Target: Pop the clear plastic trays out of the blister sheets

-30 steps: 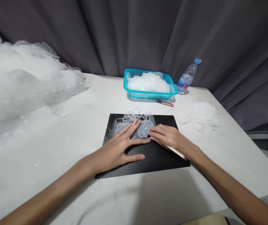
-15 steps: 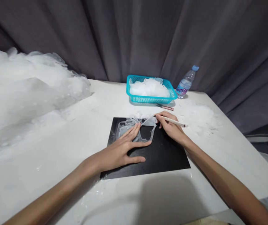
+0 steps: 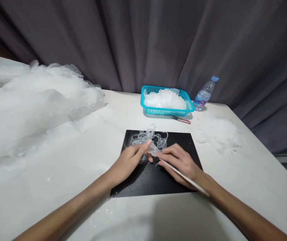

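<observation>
My left hand (image 3: 129,159) pinches a limp, translucent cut-out sheet (image 3: 153,149) between thumb and fingers, above a black board (image 3: 163,184). Close beside it, my right hand (image 3: 181,164) has its fingertips at the right edge of the same sheet. A thin whitish stick-like tool (image 3: 200,188) lies in the right hand, its rear end pointing down toward the wrist. The tool's tip is hidden by the fingers and the sheet. More looped, translucent outlines lie on the upper left of the board, partly behind my left hand.
A turquoise basket (image 3: 167,111) full of white translucent pieces stands at the back. Pink-handled snips (image 3: 183,121) lie before it, with a water bottle (image 3: 203,97) alongside. A large translucent heap (image 3: 38,107) covers the left; a flatter pile (image 3: 218,134) lies right. A dark curtain (image 3: 143,40) hangs behind.
My right hand has come down and left from the sheet's far corner, with the tool turned. My left hand has gone from lying flat to pinching the sheet, now gathered up. The view shifted slightly.
</observation>
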A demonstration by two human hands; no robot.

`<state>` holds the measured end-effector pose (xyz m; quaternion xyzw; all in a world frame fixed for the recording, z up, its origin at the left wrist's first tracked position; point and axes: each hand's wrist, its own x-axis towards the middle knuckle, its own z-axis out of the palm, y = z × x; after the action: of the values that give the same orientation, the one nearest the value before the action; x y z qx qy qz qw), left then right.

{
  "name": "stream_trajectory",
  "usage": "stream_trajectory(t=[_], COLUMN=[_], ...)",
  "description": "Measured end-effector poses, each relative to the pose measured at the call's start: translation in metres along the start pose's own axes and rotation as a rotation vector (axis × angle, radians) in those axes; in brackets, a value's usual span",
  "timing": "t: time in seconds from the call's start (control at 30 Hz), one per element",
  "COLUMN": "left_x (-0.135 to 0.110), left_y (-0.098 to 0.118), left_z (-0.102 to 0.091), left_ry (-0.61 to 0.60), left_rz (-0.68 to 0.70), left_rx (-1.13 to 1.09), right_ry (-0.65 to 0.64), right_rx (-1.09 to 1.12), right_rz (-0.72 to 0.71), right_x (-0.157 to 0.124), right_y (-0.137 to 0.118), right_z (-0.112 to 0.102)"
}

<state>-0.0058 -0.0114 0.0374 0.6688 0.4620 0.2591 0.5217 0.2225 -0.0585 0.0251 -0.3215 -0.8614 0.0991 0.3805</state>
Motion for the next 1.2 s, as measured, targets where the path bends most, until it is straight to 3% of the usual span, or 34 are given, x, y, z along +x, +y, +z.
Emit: stream_trajectory(t=[0.1, 0.27, 0.37, 0.53, 0.67, 0.97, 1.2], left_x=[0.003, 0.002, -0.003, -0.009, -0.01, -0.012, -0.013], left_y=[0.001, 0.005, 0.01, 0.011, 0.005, 0.01, 0.003], left_z=[-0.003, -0.006, -0.001, 0.013, 0.02, 0.026, 0.028], left_ry=[-0.069, -0.047, -0.044, 0.024, 0.018, 0.071, 0.013], left_rz=[-0.04, -0.179, -0.195, -0.202, -0.206, -0.226, -0.242], left_rx=[-0.201, -0.426, -0.525, -0.628, -0.629, -0.661, -0.67], right_ry=[-0.046, 0.139, 0.236, 0.048, 0.025, -0.005, -0.039], right_rx=[-0.013, 0.047, 0.071, 0.319, 0.413, 0.414, 0.198], right_rz=[-0.031, 0.291, 0.436, 0.56, 0.638, 0.629, 0.431], right_x=[-0.002, -0.005, -0.005, -0.003, 0.0, 0.001, 0.001], right_y=[-0.007, -0.006, -0.001, -0.001, -0.005, -0.005, -0.005], right_z=[0.002, -0.009, -0.007, 0.008, 0.008, 0.002, 0.0])
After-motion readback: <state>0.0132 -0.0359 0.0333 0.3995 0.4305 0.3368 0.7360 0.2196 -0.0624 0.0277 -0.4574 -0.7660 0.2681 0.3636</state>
